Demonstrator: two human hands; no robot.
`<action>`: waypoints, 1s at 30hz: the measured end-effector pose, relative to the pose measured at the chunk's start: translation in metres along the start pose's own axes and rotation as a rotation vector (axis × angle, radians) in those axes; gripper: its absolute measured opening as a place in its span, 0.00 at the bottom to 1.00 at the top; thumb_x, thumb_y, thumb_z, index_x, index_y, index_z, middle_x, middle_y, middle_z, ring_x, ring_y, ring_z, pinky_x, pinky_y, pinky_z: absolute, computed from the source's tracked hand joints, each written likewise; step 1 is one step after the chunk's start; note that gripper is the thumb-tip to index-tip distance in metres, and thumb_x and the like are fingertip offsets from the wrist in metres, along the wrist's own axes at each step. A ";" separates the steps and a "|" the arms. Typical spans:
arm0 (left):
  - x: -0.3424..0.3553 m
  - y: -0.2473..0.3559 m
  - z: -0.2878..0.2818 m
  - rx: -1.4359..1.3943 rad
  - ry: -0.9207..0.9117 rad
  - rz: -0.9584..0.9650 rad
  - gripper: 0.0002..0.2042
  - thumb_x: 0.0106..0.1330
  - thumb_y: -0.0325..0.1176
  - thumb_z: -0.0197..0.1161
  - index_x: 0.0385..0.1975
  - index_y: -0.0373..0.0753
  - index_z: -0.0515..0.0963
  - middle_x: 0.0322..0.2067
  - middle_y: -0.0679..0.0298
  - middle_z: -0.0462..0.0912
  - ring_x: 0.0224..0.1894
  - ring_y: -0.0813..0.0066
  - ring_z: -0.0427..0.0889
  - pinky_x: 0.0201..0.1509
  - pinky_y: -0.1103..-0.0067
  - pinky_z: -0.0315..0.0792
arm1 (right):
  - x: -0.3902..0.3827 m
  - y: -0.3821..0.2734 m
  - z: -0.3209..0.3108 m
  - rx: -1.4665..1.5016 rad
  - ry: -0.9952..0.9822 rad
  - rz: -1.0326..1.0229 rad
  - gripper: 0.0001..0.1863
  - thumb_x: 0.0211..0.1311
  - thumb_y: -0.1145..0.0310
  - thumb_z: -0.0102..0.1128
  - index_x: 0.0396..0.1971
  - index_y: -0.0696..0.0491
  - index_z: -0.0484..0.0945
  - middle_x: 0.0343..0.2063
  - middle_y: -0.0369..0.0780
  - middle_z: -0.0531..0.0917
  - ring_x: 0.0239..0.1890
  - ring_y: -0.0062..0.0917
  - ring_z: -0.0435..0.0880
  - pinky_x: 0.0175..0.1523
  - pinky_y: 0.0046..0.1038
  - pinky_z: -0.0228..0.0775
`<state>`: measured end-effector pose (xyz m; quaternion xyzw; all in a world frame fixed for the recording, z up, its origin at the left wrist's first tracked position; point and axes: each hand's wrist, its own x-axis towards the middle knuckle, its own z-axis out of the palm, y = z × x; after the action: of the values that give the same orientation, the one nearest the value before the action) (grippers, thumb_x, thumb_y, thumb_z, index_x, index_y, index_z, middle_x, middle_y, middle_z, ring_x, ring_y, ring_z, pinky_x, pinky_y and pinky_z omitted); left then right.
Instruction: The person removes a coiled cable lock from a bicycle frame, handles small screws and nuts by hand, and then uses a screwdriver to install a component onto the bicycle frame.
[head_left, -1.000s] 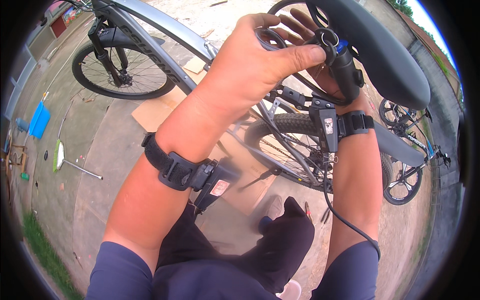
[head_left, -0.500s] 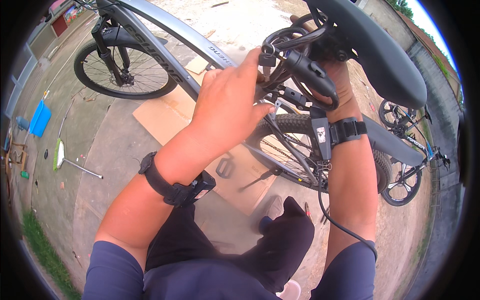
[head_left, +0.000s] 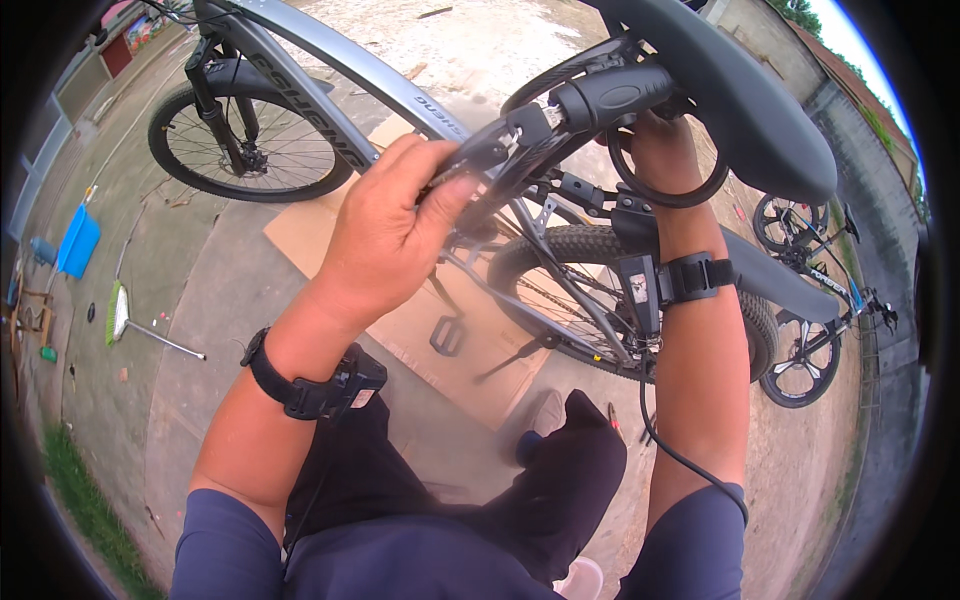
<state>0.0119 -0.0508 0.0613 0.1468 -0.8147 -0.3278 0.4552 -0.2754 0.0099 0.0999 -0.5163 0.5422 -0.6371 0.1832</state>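
Currently, from my distant post, I see the black cylindrical lock body (head_left: 618,97) beside the black padded bicycle saddle (head_left: 745,105), above the knobbly black rear tyre (head_left: 585,240). Its long axis runs nearly sideways, rising slightly rightward: the silvery end faces left, the other end points to the saddle. Glossy black cable loops (head_left: 715,185) hang around it. My left hand (head_left: 390,215) pinches a blurred dark piece (head_left: 478,158) between thumb and curled fingers; my right hand (head_left: 662,150) sits behind the loops, its fingers hidden, so I cannot tell its grip.
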 end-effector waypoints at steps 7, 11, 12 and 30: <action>0.022 0.013 -0.037 -0.035 0.235 -0.071 0.14 0.75 0.36 0.56 0.50 0.33 0.76 0.24 0.73 0.71 0.26 0.89 0.70 0.27 0.88 0.64 | -0.004 -0.006 -0.010 -0.345 0.026 -0.254 0.08 0.63 0.79 0.55 0.41 0.58 0.77 0.27 0.37 0.80 0.23 0.19 0.79 0.26 0.22 0.73; 0.043 -0.002 -0.063 -0.251 0.357 -0.110 0.13 0.75 0.36 0.56 0.49 0.32 0.77 0.24 0.74 0.69 0.23 0.90 0.65 0.22 0.89 0.57 | -0.019 -0.030 -0.011 -0.228 -0.012 0.014 0.07 0.63 0.75 0.59 0.40 0.58 0.76 0.24 0.36 0.77 0.20 0.17 0.76 0.25 0.23 0.72; 0.049 -0.007 -0.075 -0.320 0.386 -0.122 0.13 0.75 0.36 0.56 0.49 0.32 0.77 0.23 0.74 0.68 0.23 0.90 0.64 0.21 0.89 0.55 | -0.024 -0.031 -0.012 -0.158 -0.022 0.038 0.07 0.64 0.74 0.59 0.40 0.59 0.76 0.24 0.36 0.77 0.20 0.18 0.75 0.25 0.23 0.72; -0.089 -0.078 -0.134 -0.174 0.321 -0.811 0.14 0.76 0.40 0.54 0.46 0.34 0.76 0.19 0.79 0.61 0.15 0.93 0.55 0.15 0.89 0.47 | -0.011 -0.004 -0.045 -1.226 0.281 -0.690 0.11 0.62 0.69 0.60 0.41 0.57 0.82 0.32 0.48 0.84 0.35 0.43 0.84 0.48 0.39 0.74</action>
<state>0.1682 -0.1147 0.0011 0.4648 -0.5795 -0.5205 0.4210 -0.3084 0.0426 0.1041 -0.5812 0.6270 -0.2999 -0.4233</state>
